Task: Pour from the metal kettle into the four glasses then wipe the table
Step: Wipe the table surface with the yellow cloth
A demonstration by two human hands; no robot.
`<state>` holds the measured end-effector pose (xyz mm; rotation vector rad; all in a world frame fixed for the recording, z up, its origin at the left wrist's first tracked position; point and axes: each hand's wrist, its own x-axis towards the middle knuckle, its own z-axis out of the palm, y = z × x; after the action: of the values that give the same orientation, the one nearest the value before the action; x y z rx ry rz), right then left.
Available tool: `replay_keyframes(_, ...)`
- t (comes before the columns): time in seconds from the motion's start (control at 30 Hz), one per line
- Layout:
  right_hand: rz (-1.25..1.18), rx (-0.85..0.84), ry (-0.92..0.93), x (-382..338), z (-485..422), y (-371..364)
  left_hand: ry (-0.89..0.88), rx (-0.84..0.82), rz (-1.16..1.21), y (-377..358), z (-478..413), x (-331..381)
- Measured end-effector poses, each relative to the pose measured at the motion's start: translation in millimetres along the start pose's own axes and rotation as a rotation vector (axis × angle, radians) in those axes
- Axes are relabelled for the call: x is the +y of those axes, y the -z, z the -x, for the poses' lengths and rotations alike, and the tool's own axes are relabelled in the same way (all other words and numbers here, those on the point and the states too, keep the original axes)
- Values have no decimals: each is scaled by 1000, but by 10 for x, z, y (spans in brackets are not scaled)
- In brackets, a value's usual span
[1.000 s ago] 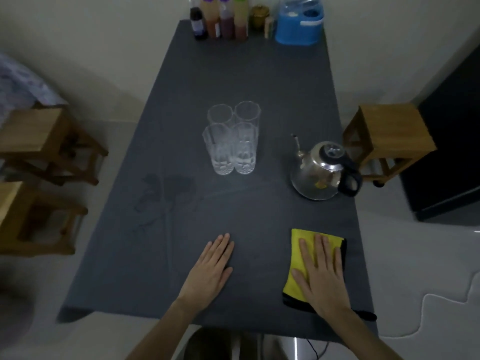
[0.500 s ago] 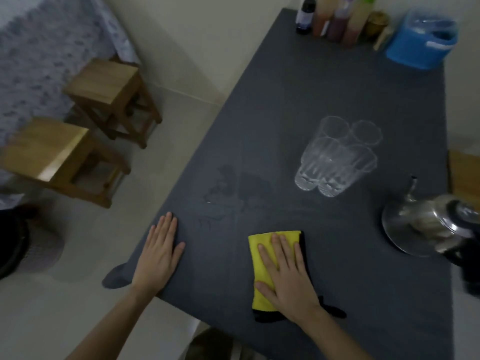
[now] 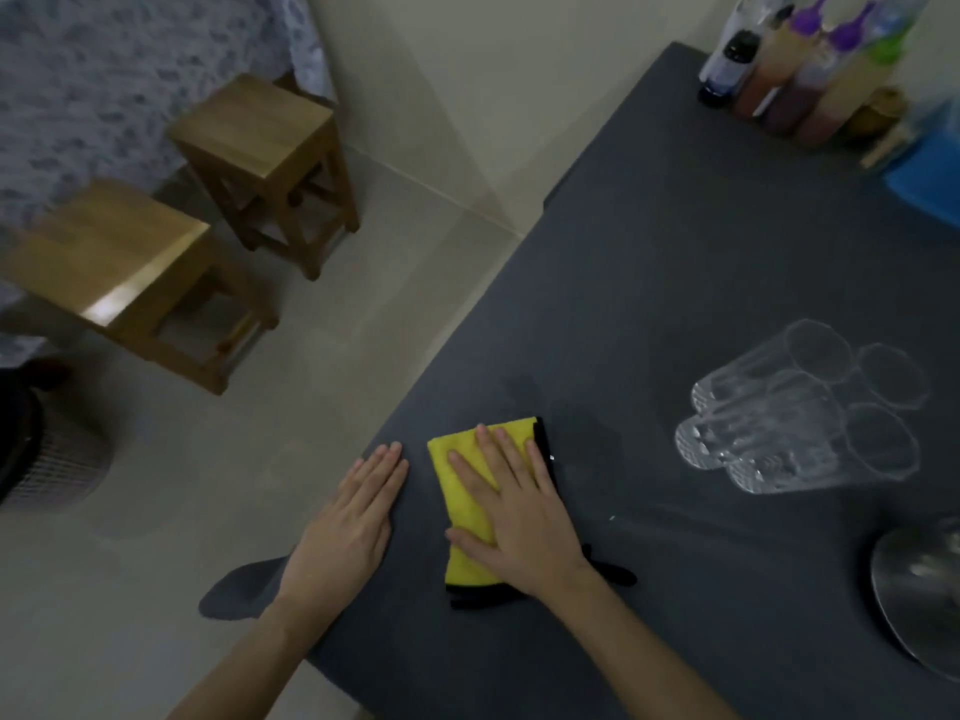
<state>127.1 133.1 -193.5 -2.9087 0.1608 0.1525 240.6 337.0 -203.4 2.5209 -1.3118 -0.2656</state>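
Observation:
My right hand (image 3: 514, 511) lies flat with fingers spread on a folded yellow cloth with a black edge (image 3: 465, 491), pressing it onto the dark grey table (image 3: 675, 252) near the table's left edge. My left hand (image 3: 348, 532) rests flat on the table right beside the cloth, at the table's edge, holding nothing. A dark wet patch (image 3: 582, 433) shows just beyond the cloth. Several clear glasses (image 3: 800, 423) stand grouped to the right. The metal kettle (image 3: 919, 600) is partly cut off at the right edge.
Bottles (image 3: 795, 70) and a blue container (image 3: 930, 174) stand at the table's far end. Two wooden stools (image 3: 260, 163) stand on the pale floor to the left. A dark bin (image 3: 36, 449) sits at the far left.
My right hand has slid the cloth leftward across the table toward the wet patch. My left hand has stayed at the left edge. My head has turned left, pushing the kettle out to the right.

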Motion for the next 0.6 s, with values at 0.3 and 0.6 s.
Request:
replay_keyframes(0.3,138,94,-316,903,-865,234,4,40,-30,-50,13,5)
replay_keyframes(0.6,63,95,-330,659,-912,204,21,23,-56,-64,29,8)
